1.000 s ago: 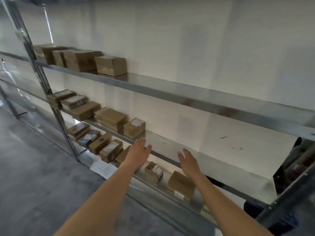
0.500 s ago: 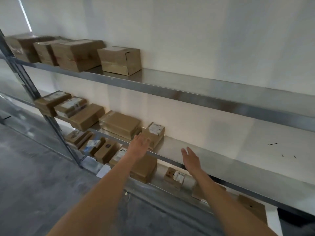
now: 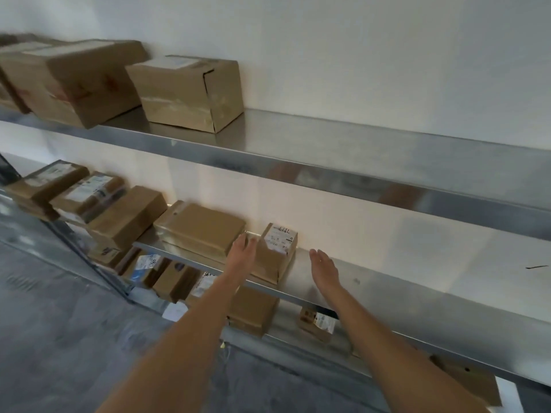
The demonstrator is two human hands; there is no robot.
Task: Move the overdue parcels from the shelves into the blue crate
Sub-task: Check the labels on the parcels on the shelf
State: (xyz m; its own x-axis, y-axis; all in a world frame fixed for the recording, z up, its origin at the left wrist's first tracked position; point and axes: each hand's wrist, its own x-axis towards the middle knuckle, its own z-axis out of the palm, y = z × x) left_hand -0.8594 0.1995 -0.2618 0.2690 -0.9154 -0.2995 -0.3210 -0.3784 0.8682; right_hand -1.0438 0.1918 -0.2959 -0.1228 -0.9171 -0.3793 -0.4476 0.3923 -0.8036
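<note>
**A:** I'm looking at the small parcel [image 3: 275, 252] now. Brown cardboard, squat, with a white printed label on its top face and some handwritten dark marks above the print. It sits on the middle shelf [image 3: 387, 289], close to the front edge, its back near the wall.

**B:** And your hands?

**A:** Both spread flat, fingers straight, nothing held. My left hand [image 3: 244, 252] is right at the parcel's left side; whether it touches, I can't tell. My right hand [image 3: 323, 268] hovers over bare shelf just to the parcel's right, apart from it.

**B:** What's beside it?

**A:** A flat taped parcel [image 3: 199, 229] to the left on the same shelf, then more labelled ones running towards the left end. Above, the top shelf [image 3: 328, 162] carries a large carton [image 3: 186, 92] with a split corner seam, bigger cartons left of it, blurred.

**B:** Below?

**A:** The bottom shelf [image 3: 298, 344] holds more brown parcels, partly hidden by my forearms.

**B:** The room?

**A:** Shiny metal shelves against a plain white wall [image 3: 387, 55], grey concrete floor [image 3: 59, 338] at lower left.
</note>
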